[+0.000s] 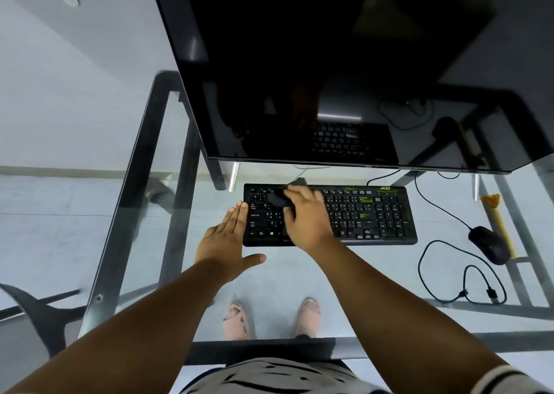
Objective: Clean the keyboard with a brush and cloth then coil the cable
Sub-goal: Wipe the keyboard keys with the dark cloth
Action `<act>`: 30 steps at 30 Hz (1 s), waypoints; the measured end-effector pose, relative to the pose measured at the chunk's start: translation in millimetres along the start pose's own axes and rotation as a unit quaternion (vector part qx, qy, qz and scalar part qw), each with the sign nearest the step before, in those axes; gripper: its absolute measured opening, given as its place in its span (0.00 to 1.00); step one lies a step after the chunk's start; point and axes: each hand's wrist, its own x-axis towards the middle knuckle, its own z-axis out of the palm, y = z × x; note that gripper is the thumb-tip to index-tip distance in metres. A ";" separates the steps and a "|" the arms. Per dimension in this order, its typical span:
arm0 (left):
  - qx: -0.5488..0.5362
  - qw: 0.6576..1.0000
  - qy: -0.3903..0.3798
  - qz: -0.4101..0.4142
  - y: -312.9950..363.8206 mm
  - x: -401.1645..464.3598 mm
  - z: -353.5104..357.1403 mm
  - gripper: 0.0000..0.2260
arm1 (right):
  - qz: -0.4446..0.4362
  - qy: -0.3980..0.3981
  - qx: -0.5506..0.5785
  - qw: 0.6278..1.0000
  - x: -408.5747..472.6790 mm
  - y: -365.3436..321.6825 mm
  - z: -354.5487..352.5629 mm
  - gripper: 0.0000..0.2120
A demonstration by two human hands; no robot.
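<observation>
On the glass tabletop (299, 276) the right hand (305, 213) grips a dark cloth (277, 198) on the keyboard (368, 213), at its nine o'clock end. The left hand (230, 237), fingers straight, steadies that edge.

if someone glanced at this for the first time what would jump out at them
Probably the big dark monitor looming over the top of the view. Below it, on the glass desk, the right hand wipes a dark cloth over the black keyboard, while the flat left hand steadies its left edge. A black mouse lies at right.
</observation>
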 end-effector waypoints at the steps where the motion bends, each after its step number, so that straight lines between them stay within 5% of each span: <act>1: 0.000 1.000 0.000 -0.001 0.1 0.0 0.4 0.50 | -0.029 -0.024 -0.003 0.999 -1.9 -3.6 0.9 0.21; 4: -0.002 1.000 -0.002 0.001 0.0 0.4 -0.1 0.50 | -0.075 -0.053 -0.015 0.996 -5.4 4.0 -5.5 0.20; 11: -0.006 1.000 -0.001 0.000 -1.3 0.4 0.7 0.50 | 0.050 0.010 -0.028 0.998 23.0 12.4 -12.1 0.20; 18: 0.000 1.000 -0.005 -0.003 -0.1 -1.1 1.2 0.51 | -0.060 -0.072 -0.007 0.996 26.0 2.1 -9.4 0.21; 24: -0.002 1.000 0.000 -0.009 0.1 -0.4 3.0 0.51 | 0.037 -0.016 -0.046 0.998 32.3 15.3 -16.8 0.21; 30: -0.010 1.000 -0.004 -0.011 0.4 -1.1 1.9 0.52 | -0.066 -0.062 -0.016 0.996 28.6 -7.5 -3.9 0.22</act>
